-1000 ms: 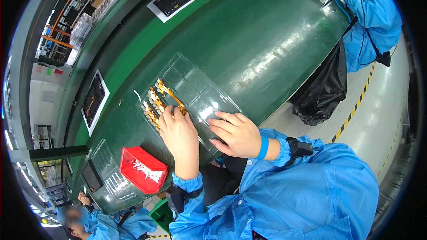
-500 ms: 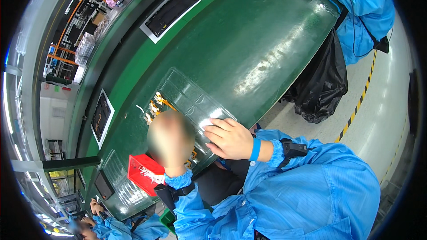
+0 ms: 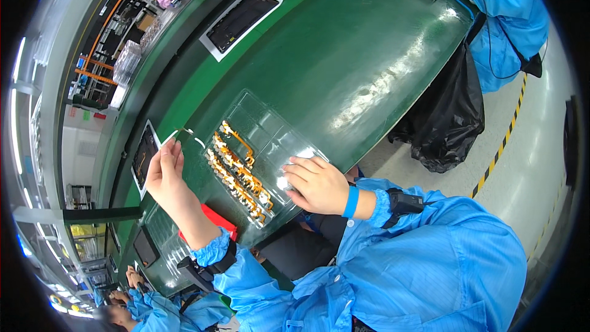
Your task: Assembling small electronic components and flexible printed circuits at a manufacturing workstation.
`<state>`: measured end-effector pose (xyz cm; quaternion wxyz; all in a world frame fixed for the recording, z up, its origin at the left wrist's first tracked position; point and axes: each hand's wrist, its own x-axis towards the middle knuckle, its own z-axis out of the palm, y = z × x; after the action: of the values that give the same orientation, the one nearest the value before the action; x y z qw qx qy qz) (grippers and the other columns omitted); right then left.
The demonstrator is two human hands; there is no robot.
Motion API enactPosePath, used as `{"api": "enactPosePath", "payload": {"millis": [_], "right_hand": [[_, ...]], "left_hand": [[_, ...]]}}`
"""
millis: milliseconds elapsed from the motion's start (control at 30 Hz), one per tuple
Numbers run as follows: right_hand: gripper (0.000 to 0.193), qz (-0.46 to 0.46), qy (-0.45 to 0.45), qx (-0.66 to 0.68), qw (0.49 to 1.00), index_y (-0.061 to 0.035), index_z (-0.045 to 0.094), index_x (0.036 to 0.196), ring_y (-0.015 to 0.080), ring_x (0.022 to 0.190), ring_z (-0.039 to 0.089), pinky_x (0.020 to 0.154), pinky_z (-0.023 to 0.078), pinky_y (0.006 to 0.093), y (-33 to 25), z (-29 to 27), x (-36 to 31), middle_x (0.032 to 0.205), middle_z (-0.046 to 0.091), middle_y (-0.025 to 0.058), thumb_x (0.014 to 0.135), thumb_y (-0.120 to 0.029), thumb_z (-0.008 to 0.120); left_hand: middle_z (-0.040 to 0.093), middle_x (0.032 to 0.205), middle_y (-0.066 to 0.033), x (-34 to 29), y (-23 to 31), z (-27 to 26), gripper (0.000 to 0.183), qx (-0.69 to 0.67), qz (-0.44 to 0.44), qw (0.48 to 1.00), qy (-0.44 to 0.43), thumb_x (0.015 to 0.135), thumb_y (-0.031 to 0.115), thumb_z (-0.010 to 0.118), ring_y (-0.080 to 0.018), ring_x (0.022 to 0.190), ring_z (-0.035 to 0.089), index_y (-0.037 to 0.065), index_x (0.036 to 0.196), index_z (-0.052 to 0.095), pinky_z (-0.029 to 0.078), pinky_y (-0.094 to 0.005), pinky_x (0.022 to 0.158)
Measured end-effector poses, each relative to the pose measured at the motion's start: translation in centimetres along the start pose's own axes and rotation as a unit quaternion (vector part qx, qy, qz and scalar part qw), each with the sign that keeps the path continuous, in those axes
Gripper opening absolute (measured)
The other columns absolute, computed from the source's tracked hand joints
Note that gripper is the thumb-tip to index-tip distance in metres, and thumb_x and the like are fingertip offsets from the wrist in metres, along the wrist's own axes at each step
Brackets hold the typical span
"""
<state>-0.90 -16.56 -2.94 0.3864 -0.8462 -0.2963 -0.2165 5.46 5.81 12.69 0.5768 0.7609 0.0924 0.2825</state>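
Note:
A clear plastic tray [image 3: 270, 124] lies on the green workbench, with several orange flex cables [image 3: 236, 169] with white bits set in rows in it. My right hand [image 3: 318, 185] rests on the tray's near right edge, fingers stretched out and lying over the plastic. To the left of the tray my left hand [image 3: 166, 171] is raised, thumb and fingers pinched on a thin white strip [image 3: 180, 131] that sticks out past the fingertips. Another small white strip [image 3: 200, 142] shows beside the tray's far left corner.
A red bin [image 3: 220, 220] is partly hidden behind my left forearm. Dark flat panels on white sheets [image 3: 241, 21] lie along the bench's far side. A black bag [image 3: 447, 120] hangs at the right edge. Co-workers in blue [image 3: 507, 24] sit at the right and lower left.
My left hand has moved left and away from over the tray, uncovering the rows of flex cables, and now pinches a white strip. My right hand stays on the tray edge.

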Motion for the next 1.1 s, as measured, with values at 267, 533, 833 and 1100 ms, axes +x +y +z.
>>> {"api": "enactPosePath", "payload": {"millis": [267, 533, 833, 1100], "right_hand": [[0.031, 0.116, 0.019, 0.362, 0.925, -0.0028, 0.059, 0.115, 0.0310, 0.111, 0.058, 0.093, 0.047, 0.0410, -3.4, -3.8, 1.0, 0.117, 0.061, 0.0133, 0.090, -0.019, 0.066], [0.030, 0.310, -0.336, 0.781, 0.426, 0.0003, 0.058, 0.115, 0.0236, 0.094, 0.071, 0.079, 0.055, 0.0289, -6.3, -4.2, -1.3, 0.106, 0.069, 0.0175, 0.103, -0.025, 0.049], [0.025, 0.321, -0.328, 0.679, 0.573, -0.0002, 0.067, 0.100, 0.0167, 0.085, 0.071, 0.070, 0.056, 0.0249, -9.1, -5.4, 0.0, 0.100, 0.072, 0.0113, 0.099, -0.023, 0.057], [0.022, 0.302, -0.352, 0.682, 0.565, 0.0028, 0.067, 0.099, 0.0163, 0.082, 0.071, 0.069, 0.058, 0.0257, -11.1, -4.3, 0.0, 0.092, 0.071, 0.0098, 0.099, -0.017, 0.056]], "left_hand": [[0.064, 0.107, -0.0175, -11.9, 3.4, -4.4, 0.019, -0.185, -0.041, 0.979, -0.078, 0.096, 0.015, 0.055, -0.0250, 0.102, 0.062, -0.002, 0.090, 0.061, 0.049, -0.0391, 0.091], [0.062, 0.095, -0.0194, -20.6, 1.6, -8.4, 0.019, -0.300, -0.152, 0.941, -0.043, 0.093, 0.012, 0.055, -0.0358, 0.098, 0.066, -0.005, 0.084, 0.058, 0.056, -0.0421, 0.088], [0.061, 0.095, -0.0178, -24.1, 0.9, -12.9, 0.019, -0.249, -0.117, 0.960, -0.057, 0.094, 0.011, 0.052, -0.0294, 0.093, 0.065, -0.005, 0.084, 0.058, 0.054, -0.0388, 0.088], [0.061, 0.092, -0.0196, -25.0, 0.9, -15.1, 0.021, -0.178, -0.108, 0.977, -0.046, 0.094, 0.009, 0.053, -0.0287, 0.091, 0.065, -0.007, 0.082, 0.059, 0.053, -0.0384, 0.085]]}}
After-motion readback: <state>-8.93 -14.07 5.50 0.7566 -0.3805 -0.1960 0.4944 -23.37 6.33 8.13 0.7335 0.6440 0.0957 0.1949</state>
